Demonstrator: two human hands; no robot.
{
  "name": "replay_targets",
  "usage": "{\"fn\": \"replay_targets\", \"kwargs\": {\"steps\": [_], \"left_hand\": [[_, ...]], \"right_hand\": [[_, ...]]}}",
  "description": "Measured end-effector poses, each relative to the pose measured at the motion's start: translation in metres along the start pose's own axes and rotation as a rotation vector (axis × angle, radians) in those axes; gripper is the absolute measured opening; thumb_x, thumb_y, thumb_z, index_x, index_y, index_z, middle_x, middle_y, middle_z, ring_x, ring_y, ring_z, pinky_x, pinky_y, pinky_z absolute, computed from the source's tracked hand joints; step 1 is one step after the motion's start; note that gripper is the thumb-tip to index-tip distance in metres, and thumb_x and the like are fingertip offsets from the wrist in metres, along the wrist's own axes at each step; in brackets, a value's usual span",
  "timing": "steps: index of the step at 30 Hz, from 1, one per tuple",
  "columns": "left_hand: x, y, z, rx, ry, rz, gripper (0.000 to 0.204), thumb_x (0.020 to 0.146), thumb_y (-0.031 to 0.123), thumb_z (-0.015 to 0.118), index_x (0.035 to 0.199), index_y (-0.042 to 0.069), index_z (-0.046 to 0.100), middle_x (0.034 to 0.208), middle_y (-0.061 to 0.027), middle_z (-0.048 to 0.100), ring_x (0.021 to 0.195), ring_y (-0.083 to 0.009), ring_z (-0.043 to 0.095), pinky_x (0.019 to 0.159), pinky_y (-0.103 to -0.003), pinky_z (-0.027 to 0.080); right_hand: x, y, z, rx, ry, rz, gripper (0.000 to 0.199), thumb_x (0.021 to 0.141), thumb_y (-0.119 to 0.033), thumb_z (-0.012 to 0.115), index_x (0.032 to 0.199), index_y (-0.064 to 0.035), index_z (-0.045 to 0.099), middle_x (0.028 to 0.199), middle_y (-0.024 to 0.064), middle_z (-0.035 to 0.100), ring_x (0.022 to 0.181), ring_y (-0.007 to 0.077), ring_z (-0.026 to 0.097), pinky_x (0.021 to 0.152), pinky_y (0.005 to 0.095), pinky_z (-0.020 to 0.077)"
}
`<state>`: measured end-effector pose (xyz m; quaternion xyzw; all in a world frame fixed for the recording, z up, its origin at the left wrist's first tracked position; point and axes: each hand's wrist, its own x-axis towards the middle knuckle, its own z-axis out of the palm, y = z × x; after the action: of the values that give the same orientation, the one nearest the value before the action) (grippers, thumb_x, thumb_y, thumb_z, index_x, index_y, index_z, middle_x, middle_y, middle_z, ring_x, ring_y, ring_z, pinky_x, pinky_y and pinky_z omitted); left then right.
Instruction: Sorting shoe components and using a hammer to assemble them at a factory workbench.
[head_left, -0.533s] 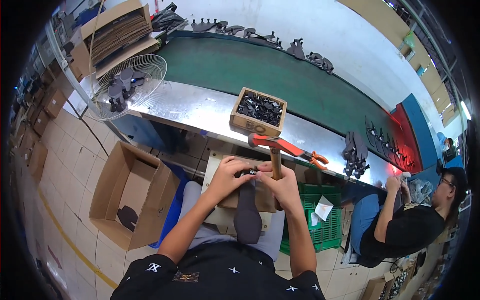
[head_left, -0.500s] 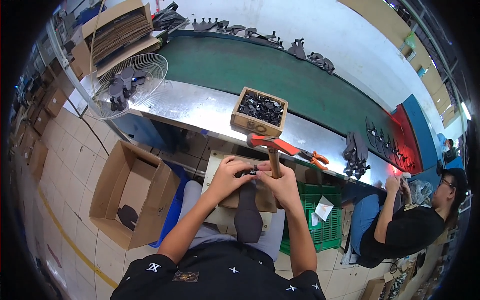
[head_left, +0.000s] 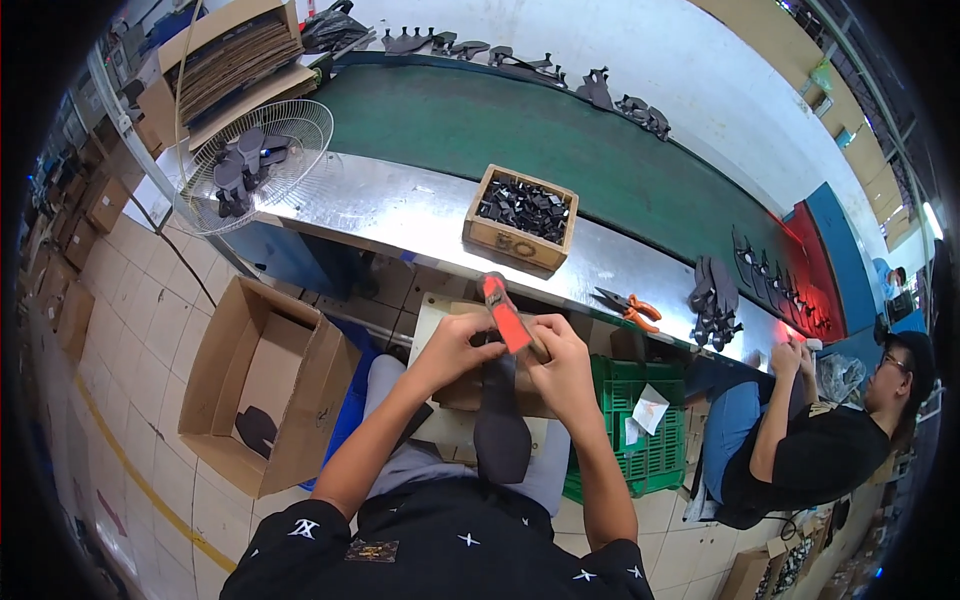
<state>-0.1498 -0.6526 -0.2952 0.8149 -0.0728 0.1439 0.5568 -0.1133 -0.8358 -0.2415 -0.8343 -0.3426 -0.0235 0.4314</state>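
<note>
Shoe sole [head_left: 502, 430], dark grey and elongated, lies lengthwise on our lap, its near end toward the body and its far end under both hands, over a tan board [head_left: 465, 390] resting on the knees. We judge it light and flexible: it looks like moulded rubber or foam, thin enough to bend under thumb pressure, matte and not slippery. It is not fragile, though a hard blow off centre could mark it. The best hold is at the far end, pinched from both sides, with the long body left supported on the lap.

Our left hand [head_left: 457, 347] is closed, fingers curled in on the sole's far end; we cannot tell whether a small part is pinched there as well. Our right hand [head_left: 562, 362] is clamped on a hammer handle [head_left: 505, 313], red-orange with a tan stub below, which tilts up and away between the two hands. The hands are just beside each other, nearly touching.

A wooden box [head_left: 520, 215] of small black parts stands on the steel bench [head_left: 400, 210] ahead. Orange-handled pliers [head_left: 628, 305] lie to its right. An open carton [head_left: 265, 385] stands on the floor at our left, a green crate [head_left: 640, 440] at our right.
</note>
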Motion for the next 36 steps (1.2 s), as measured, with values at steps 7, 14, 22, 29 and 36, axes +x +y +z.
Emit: {"fn": "replay_targets", "kwargs": {"steps": [7, 14, 22, 29, 36], "left_hand": [[0.003, -0.006, -0.002, -0.181, -0.081, -0.040, 0.026, 0.074, 0.010, 0.076, 0.098, 0.000, 0.071, 0.092, -0.0104, 0.071, 0.083, -0.0149, 0.067, 0.076, -0.027, 0.051], [-0.002, -0.005, -0.006, -0.238, -0.088, -0.099, 0.027, 0.073, 0.004, 0.075, 0.098, -0.003, 0.071, 0.096, -0.0085, 0.071, 0.087, -0.0140, 0.065, 0.078, -0.026, 0.051], [-0.004, -0.005, -0.004, -0.117, -0.117, -0.131, 0.058, 0.077, 0.021, 0.077, 0.128, 0.001, 0.058, 0.110, -0.0090, 0.070, 0.104, -0.0212, 0.065, 0.095, -0.035, 0.047], [-0.020, -0.012, 0.004, 0.366, -0.086, -0.046, 0.122, 0.076, 0.039, 0.076, 0.150, 0.002, -0.014, 0.132, 0.0012, 0.060, 0.140, -0.0262, 0.034, 0.116, -0.057, -0.001], [-0.019, 0.000, -0.001, 0.379, -0.128, -0.056, 0.109, 0.075, 0.043, 0.074, 0.152, 0.009, 0.004, 0.134, 0.0022, 0.058, 0.140, -0.0250, 0.034, 0.113, -0.063, -0.005]], "right_hand": [[-0.046, -0.040, -0.013, 0.420, 0.146, 0.354, 0.035, 0.097, -0.013, 0.053, 0.129, 0.0015, 0.048, 0.079, 0.0049, 0.061, 0.049, 0.0056, 0.048, 0.044, 0.0214, 0.0383], [-0.070, -0.065, -0.024, 0.134, 0.090, 0.313, 0.043, 0.095, -0.008, 0.055, 0.135, 0.0053, 0.044, 0.091, 0.0220, 0.066, 0.076, 0.0291, 0.068, 0.067, 0.0358, 0.0525], [-0.073, -0.090, -0.045, 0.060, 0.179, 0.166, 0.038, 0.095, -0.006, 0.053, 0.131, 0.0069, 0.047, 0.089, 0.0164, 0.059, 0.072, 0.0218, 0.060, 0.062, 0.0306, 0.0479], [-0.063, -0.046, -0.013, -0.078, -0.021, 0.152, 0.044, 0.092, -0.004, 0.057, 0.133, 0.0078, 0.043, 0.106, 0.0288, 0.063, 0.088, 0.0363, 0.068, 0.075, 0.0413, 0.0536], [-0.064, -0.066, -0.018, -0.139, 0.030, 0.098, 0.040, 0.093, -0.006, 0.057, 0.130, 0.0038, 0.047, 0.078, 0.0246, 0.061, 0.064, 0.0349, 0.065, 0.058, 0.0394, 0.0501]]}}
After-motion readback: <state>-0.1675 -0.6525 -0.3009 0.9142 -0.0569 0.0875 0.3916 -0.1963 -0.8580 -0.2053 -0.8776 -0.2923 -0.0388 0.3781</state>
